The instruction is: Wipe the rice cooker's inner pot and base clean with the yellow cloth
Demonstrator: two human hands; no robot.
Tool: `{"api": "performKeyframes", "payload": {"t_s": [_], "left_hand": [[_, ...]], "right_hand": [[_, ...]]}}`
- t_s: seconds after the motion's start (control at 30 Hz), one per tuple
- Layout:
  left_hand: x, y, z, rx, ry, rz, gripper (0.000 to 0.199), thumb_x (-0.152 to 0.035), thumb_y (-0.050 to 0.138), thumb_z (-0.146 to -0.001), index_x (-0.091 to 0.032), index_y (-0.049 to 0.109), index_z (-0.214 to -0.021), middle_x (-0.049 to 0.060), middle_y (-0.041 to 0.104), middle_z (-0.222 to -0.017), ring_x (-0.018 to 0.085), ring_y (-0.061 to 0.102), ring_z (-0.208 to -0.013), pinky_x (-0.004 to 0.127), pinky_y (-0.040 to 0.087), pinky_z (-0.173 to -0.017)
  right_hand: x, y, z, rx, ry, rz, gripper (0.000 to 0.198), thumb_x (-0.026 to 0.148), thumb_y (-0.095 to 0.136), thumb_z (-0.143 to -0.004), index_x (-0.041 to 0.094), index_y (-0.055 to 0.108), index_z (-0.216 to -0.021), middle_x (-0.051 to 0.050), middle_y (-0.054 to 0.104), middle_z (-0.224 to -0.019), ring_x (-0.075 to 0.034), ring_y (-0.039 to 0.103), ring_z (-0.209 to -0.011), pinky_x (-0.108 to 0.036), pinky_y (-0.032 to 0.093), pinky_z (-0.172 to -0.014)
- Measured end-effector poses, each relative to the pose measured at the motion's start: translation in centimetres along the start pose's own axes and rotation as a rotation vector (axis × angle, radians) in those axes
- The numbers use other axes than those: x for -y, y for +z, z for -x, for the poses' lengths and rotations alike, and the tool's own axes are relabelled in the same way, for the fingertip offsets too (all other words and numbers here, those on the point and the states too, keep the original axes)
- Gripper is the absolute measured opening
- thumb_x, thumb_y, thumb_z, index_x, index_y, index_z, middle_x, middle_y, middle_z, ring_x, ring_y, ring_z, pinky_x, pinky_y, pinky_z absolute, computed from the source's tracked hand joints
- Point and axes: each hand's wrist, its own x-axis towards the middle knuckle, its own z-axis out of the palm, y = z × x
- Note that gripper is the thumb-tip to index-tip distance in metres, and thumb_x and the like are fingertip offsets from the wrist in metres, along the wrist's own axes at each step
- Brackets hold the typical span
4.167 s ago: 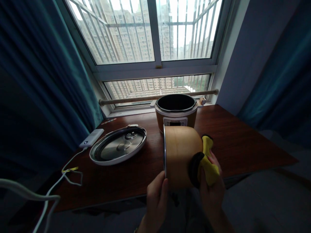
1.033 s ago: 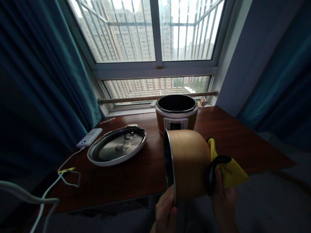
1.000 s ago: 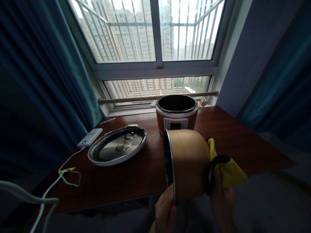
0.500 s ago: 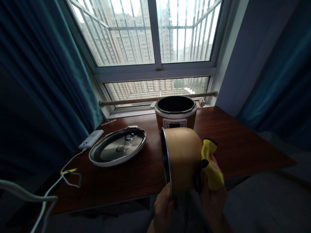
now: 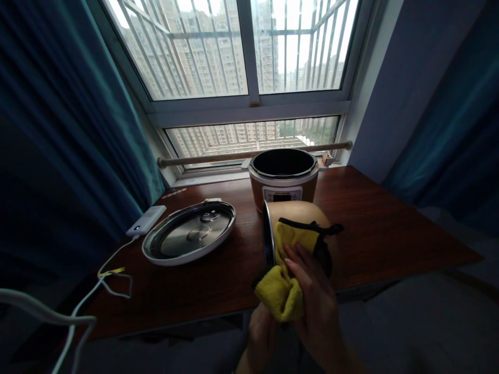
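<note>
A gold inner pot (image 5: 302, 209) lies tipped on its side in the air over the table's front edge, its dark opening facing left. My left hand (image 5: 260, 330) grips the pot's rim from below; the cloth partly covers its fingertips. My right hand (image 5: 317, 304) presses a yellow cloth (image 5: 298, 236) with black edging against the pot's outer wall, near the rim. Behind the pot stands the cooker body (image 5: 284, 179), uncovered, with a dark inside and a control panel on its front. To the left lies the round lid (image 5: 189, 234), its metal inner side up.
A white power bank (image 5: 146, 221) with a white cable (image 5: 113, 254) sits at the table's left edge. The brown wooden table (image 5: 370, 223) backs onto a window with a horizontal rail (image 5: 218, 157). Blue curtains (image 5: 117, 119) hang at both sides.
My right hand has moved the cloth left across the pot's outside, from near its base to near the rim. My left hand stays at the rim. The view has tilted slightly.
</note>
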Motion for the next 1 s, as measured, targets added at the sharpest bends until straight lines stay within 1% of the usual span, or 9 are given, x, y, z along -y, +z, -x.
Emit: {"api": "performKeyframes", "payload": {"t_s": [0.17, 0.3, 0.37, 0.53, 0.63, 0.7, 0.77, 0.9, 1.0], "left_hand": [[1.0, -0.2, 0.8, 0.0, 0.217, -0.112, 0.04, -0.024, 0.036, -0.093, -0.019, 0.048, -0.13, 0.011, 0.067, -0.11, 0.021, 0.065, -0.098, 0.03, 0.056, -0.081], [1.3, 0.3, 1.1, -0.008, 0.312, -0.169, 0.044, -0.022, 0.034, -0.093, -0.019, 0.039, -0.137, 0.011, 0.066, -0.111, 0.019, 0.064, -0.102, 0.028, 0.056, -0.081], [1.5, 0.6, 1.2, 0.003, 0.343, -0.184, 0.045, -0.022, 0.033, -0.094, -0.017, 0.036, -0.138, 0.011, 0.066, -0.112, 0.02, 0.063, -0.104, 0.029, 0.056, -0.082], [2.8, 0.8, 1.6, 0.062, 0.335, -0.209, 0.047, -0.016, 0.033, -0.092, -0.016, 0.033, -0.139, 0.014, 0.061, -0.12, 0.022, 0.057, -0.113, 0.036, 0.053, -0.088], [2.6, 0.1, 1.3, 0.147, 0.325, -0.186, 0.048, -0.021, 0.035, -0.092, -0.014, 0.033, -0.139, 0.017, 0.056, -0.126, 0.026, 0.05, -0.12, 0.042, 0.049, -0.092], [1.3, -0.7, 0.6, 0.171, 0.291, -0.118, 0.052, -0.034, 0.033, -0.092, -0.012, 0.032, -0.14, 0.019, 0.052, -0.13, 0.028, 0.047, -0.123, 0.043, 0.048, -0.094], [-0.6, -1.5, -0.4, 0.147, 0.195, -0.037, 0.058, -0.042, 0.03, -0.092, -0.011, 0.03, -0.141, 0.02, 0.049, -0.133, 0.028, 0.047, -0.122, 0.041, 0.048, -0.094], [-4.4, -2.2, -2.0, 0.051, -0.002, 0.079, 0.052, -0.042, 0.034, -0.092, -0.015, 0.04, -0.136, 0.014, 0.057, -0.126, 0.024, 0.057, -0.113, 0.032, 0.051, -0.089], [-5.8, -2.0, -2.3, -0.015, -0.099, 0.073, 0.043, -0.036, 0.046, -0.089, -0.017, 0.05, -0.128, 0.01, 0.064, -0.116, 0.021, 0.062, -0.103, 0.026, 0.053, -0.084]], "right_hand": [[-2.3, -1.2, 1.0, -0.172, 0.245, 0.04, 0.041, 0.022, 0.037, -0.088, 0.017, 0.041, -0.128, -0.012, 0.048, -0.134, -0.026, 0.04, -0.128, -0.05, 0.034, -0.103], [-3.2, -1.8, 1.9, -0.296, 0.481, 0.074, 0.042, 0.024, 0.043, -0.088, 0.02, 0.043, -0.129, -0.01, 0.05, -0.132, -0.024, 0.047, -0.122, -0.044, 0.039, -0.099], [-3.2, -1.8, 2.3, -0.327, 0.544, 0.063, 0.043, 0.025, 0.044, -0.088, 0.02, 0.043, -0.13, -0.009, 0.051, -0.132, -0.023, 0.049, -0.12, -0.042, 0.04, -0.098], [-3.3, -1.2, 3.5, -0.35, 0.477, 0.037, 0.043, 0.027, 0.045, -0.088, 0.018, 0.044, -0.13, -0.012, 0.048, -0.134, -0.027, 0.044, -0.124, -0.047, 0.039, -0.098], [-3.6, -0.8, 4.2, -0.413, 0.409, 0.021, 0.043, 0.025, 0.045, -0.088, 0.019, 0.043, -0.13, -0.012, 0.048, -0.133, -0.027, 0.045, -0.123, -0.051, 0.039, -0.098], [-3.7, -0.7, 4.5, -0.423, 0.39, 0.017, 0.044, 0.024, 0.046, -0.087, 0.02, 0.042, -0.131, -0.011, 0.047, -0.134, -0.028, 0.045, -0.123, -0.051, 0.039, -0.098], [-3.8, -0.6, 4.7, -0.417, 0.382, 0.018, 0.046, 0.024, 0.046, -0.087, 0.021, 0.041, -0.132, -0.011, 0.046, -0.134, -0.028, 0.044, -0.124, -0.052, 0.039, -0.098], [-3.7, -0.7, 4.9, -0.418, 0.378, 0.009, 0.046, 0.025, 0.046, -0.087, 0.02, 0.039, -0.132, -0.012, 0.046, -0.135, -0.029, 0.043, -0.125, -0.054, 0.039, -0.097], [-3.4, -1.0, 5.2, -0.386, 0.387, 0.009, 0.044, 0.025, 0.048, -0.087, 0.02, 0.041, -0.13, -0.012, 0.047, -0.134, -0.028, 0.043, -0.124, -0.054, 0.038, -0.098]]}}
